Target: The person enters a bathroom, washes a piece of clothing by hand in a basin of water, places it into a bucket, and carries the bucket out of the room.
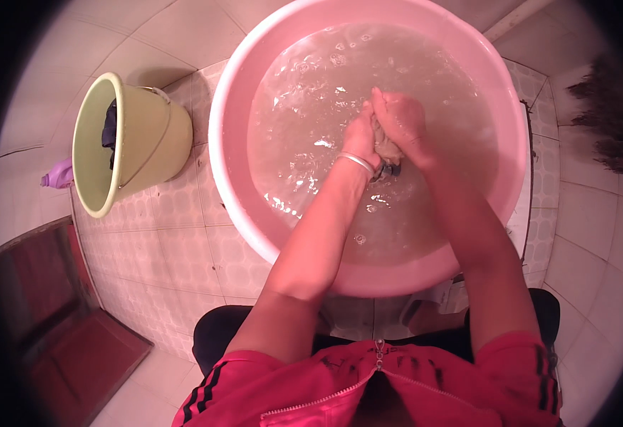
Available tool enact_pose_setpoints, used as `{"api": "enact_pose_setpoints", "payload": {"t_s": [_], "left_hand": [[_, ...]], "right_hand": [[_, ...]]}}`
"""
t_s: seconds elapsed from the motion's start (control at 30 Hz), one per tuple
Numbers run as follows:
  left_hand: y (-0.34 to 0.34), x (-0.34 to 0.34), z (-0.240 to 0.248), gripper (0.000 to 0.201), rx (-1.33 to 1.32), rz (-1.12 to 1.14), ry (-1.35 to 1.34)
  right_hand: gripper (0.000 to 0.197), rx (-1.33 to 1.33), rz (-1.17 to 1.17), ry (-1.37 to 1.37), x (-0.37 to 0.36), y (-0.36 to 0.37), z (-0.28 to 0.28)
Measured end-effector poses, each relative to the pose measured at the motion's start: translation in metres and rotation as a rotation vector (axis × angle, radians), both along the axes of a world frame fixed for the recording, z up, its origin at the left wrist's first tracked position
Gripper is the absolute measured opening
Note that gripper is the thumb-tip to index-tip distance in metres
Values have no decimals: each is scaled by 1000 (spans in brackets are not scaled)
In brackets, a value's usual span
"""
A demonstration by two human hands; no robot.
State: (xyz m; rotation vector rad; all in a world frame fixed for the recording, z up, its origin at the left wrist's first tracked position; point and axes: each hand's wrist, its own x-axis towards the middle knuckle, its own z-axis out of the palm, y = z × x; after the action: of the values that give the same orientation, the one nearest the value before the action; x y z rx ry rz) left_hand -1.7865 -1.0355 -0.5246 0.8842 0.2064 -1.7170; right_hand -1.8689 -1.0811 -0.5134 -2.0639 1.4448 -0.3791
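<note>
Both my hands are pressed together over a big pink basin point(227, 135) of cloudy, bubbly water point(304, 128). Between them is a wet, pale beige cloth point(388, 147), bunched up, with a dark end point(391, 171) hanging near the water. My left hand point(360, 135), with a silver bangle point(358, 162) at the wrist, is closed on the cloth from the left. My right hand point(402, 119) closes round it from the right with the fingers curled. Most of the cloth is hidden inside my hands, so what kind of item it is cannot be told.
A yellow-green bucket point(151, 132) with dark cloth point(110, 127) inside stands on the tiles at left, tilted in view. Behind it is a purple bottle point(59, 174). A reddish-brown wooden door point(91, 363) is at lower left, and dark bristles point(614, 117) at far right.
</note>
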Motion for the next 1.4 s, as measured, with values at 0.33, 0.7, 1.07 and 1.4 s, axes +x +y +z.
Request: {"api": "enact_pose_setpoints", "payload": {"t_s": [0.33,0.7,1.07,1.4], "left_hand": [[-10,11,-6,26,35,99,33],[-3,40,-13,9,-158,-184,-327],[-9,37,-26,27,109,285,165],[-8,16,-43,39,65,194,-126]], "right_hand": [[29,-231,95,134,4,-4,-12],[22,410,-180,-890,-37,-17,-43],[19,436,-102,-857,5,15,-2],[35,-141,123,45,12,9,8]]}}
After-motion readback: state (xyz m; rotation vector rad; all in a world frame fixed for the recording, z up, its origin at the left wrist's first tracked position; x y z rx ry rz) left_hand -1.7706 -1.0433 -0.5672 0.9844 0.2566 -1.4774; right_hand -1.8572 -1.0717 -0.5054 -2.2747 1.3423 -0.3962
